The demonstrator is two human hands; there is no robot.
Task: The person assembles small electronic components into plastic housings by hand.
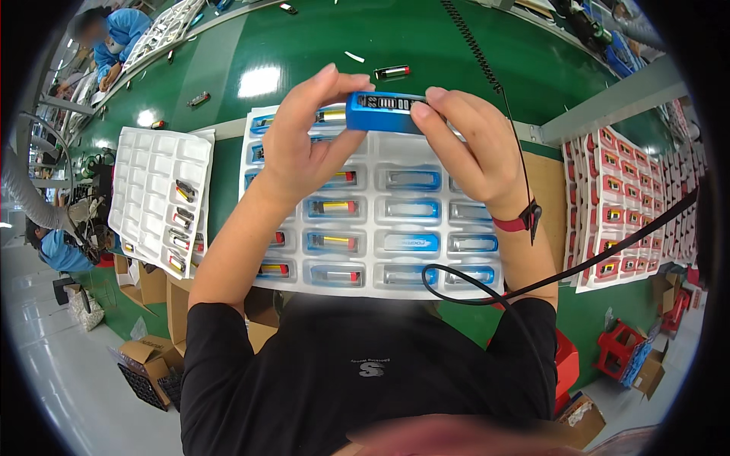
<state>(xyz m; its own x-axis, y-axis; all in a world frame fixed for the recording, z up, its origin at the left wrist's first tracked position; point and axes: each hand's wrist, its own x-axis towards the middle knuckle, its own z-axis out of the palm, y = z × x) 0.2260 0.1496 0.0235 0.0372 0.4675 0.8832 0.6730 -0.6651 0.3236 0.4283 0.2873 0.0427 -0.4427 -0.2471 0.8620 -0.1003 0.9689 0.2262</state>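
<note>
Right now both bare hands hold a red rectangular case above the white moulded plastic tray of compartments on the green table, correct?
Not quite: the rectangular case is blue, not red, as the head view shows. The left hand and right hand do hold it together above the white moulded plastic tray on the green table.

- The left hand and right hand hold a blue rectangular piece between their fingertips, raised above a white moulded tray.
- The tray's pockets hold small cylinders with yellow and red bands on the left — blue and silver-grey pieces fill those on the right.
- A red wrist strap circles the right wrist, with a black cord running off to the right.
- A second white tray lies to the left on the green table, mostly unfilled.
- Stacks of red-and-white cards sit to the right.
- A loose cylinder lies beyond the hands.
</note>
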